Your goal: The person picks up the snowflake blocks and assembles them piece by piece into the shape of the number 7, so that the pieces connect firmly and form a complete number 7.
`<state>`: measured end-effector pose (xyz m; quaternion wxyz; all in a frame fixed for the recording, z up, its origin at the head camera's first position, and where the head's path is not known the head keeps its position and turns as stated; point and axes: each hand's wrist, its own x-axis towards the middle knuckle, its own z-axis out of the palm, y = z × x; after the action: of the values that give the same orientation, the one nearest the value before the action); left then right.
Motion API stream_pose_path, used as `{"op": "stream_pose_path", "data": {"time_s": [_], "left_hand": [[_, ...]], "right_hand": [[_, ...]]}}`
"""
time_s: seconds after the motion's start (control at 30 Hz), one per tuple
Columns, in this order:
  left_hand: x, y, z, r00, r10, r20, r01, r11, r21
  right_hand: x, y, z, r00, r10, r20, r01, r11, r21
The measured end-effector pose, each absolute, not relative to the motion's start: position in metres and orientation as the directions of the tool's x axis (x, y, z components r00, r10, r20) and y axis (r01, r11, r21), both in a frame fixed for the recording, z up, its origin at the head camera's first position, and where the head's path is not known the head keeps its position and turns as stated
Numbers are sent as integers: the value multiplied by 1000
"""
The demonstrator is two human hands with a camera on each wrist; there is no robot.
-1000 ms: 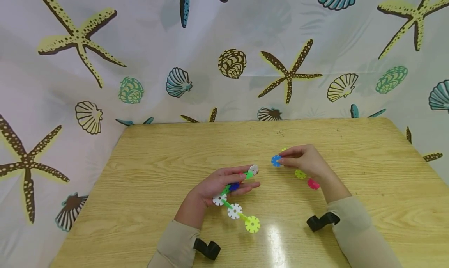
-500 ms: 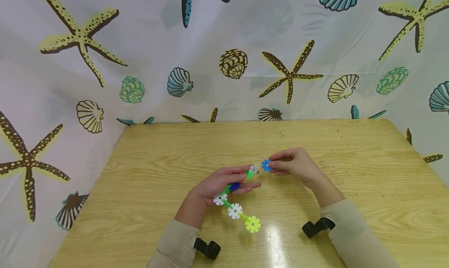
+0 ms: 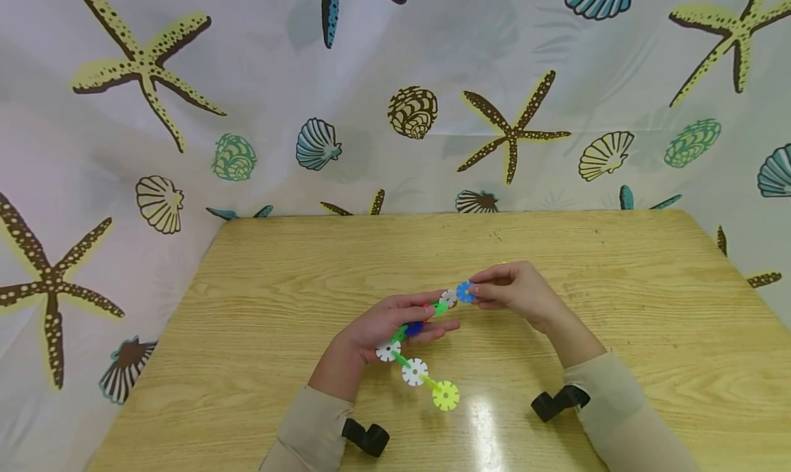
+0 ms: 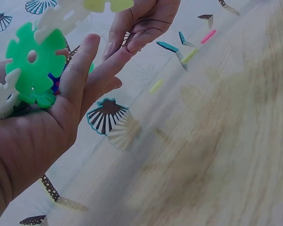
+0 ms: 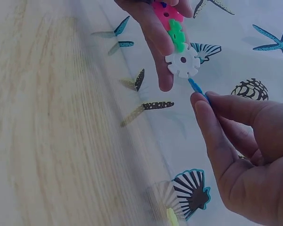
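The blue disc (image 3: pixel 465 293) has now come up to the white disc (image 3: pixel 448 298) at the far end of my chain (image 3: pixel 388 351).

Half a second ago there was a small gap between these two; now my right hand (image 3: pixel 521 295) has brought the blue one across, and from the right wrist view its edge seems to touch the white rim, so I judge that the joining is only beginning, and I cannot tell if the slots are engaged. My right thumb and finger pinch the blue disc, with little opening between them; my left hand (image 3: pixel 386 324) has not moved much and holds the chain near this end by thumb and finger, the other fingers extended below.
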<state>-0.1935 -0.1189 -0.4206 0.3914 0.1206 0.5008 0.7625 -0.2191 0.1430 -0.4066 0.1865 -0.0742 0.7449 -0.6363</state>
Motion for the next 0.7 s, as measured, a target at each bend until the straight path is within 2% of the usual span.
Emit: {"op": "stream_pose_path", "data": {"time_s": [0.7], "left_hand": [[-195, -118, -427, -602, 781, -166, -400, -115, 909]], "right_hand": [[-219, 134, -414, -909, -339, -244, 225, 95, -970]]}}
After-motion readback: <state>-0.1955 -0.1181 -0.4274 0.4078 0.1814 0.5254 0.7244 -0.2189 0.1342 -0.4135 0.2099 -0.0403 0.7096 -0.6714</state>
